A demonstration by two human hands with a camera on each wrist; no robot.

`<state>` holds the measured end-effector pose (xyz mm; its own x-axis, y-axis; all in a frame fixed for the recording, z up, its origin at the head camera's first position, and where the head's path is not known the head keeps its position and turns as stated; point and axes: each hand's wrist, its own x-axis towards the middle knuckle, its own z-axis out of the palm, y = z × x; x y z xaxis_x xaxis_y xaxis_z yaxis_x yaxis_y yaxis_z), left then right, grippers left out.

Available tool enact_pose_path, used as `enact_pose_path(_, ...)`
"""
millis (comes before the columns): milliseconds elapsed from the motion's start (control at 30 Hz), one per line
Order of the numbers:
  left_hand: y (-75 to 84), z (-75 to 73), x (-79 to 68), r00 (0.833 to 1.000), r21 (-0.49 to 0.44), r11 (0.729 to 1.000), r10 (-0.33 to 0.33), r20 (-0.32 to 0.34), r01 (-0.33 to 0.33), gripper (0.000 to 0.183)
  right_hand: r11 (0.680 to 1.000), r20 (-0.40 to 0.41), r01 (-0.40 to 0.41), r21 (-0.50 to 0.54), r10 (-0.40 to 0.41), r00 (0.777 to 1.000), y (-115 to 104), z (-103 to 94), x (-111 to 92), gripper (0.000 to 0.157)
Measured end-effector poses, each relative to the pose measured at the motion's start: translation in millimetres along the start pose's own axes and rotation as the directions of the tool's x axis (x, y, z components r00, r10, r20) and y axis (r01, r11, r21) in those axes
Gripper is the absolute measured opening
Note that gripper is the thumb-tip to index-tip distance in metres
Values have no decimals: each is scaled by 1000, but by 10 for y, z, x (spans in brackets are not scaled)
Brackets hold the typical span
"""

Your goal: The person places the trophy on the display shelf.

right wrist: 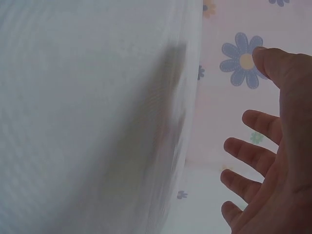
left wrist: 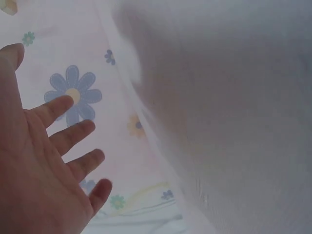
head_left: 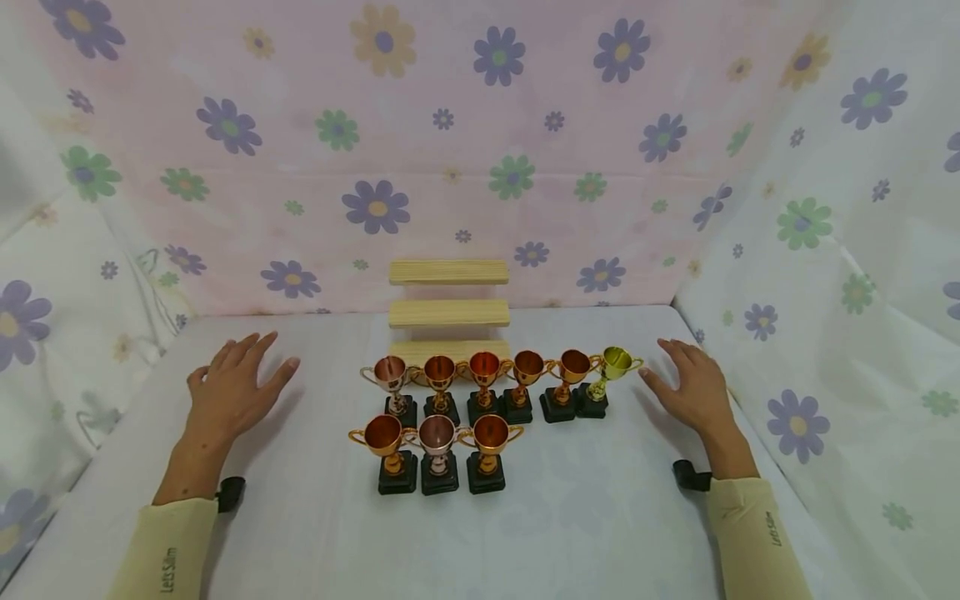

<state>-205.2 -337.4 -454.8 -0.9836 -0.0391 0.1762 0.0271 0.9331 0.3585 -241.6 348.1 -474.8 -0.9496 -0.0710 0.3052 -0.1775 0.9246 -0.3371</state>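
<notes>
Both hands hold nothing. My left hand (head_left: 234, 390) is spread at the left of the white table, thumb apart from the fingers. On the far side, my right hand (head_left: 688, 388) has its fingers spread too, near a yellow-gold trophy cup (head_left: 617, 363) that ends the back row. That row also has a pinkish cup (head_left: 391, 374) at its left end and several copper-orange cups, among them a reddish one (head_left: 484, 367). In front stand an orange cup (head_left: 383, 435), a rose-silver cup (head_left: 437, 435) and another orange cup (head_left: 491, 434), all upright on black bases. The wrist views show only the spread hands.
Behind the cups stands a pale wooden stepped rack (head_left: 448, 313) with three slats, its lowest partly hidden by the back row. A flowered cloth (head_left: 442, 217) hangs along the back and both sides. White cloth covers the table (head_left: 600, 517).
</notes>
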Motion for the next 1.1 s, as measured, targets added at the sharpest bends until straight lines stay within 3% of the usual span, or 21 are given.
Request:
enact_pose_path(600,190,139,76,995,-128,987,98,27,-94,69,998,53,-11,62,8,999,-71,13,46,60)
enact_pose_path(1100,402,205,133,989,-340,936,128,77,-95,64,991,19,27,134,-29,999,-143,-57,105,52)
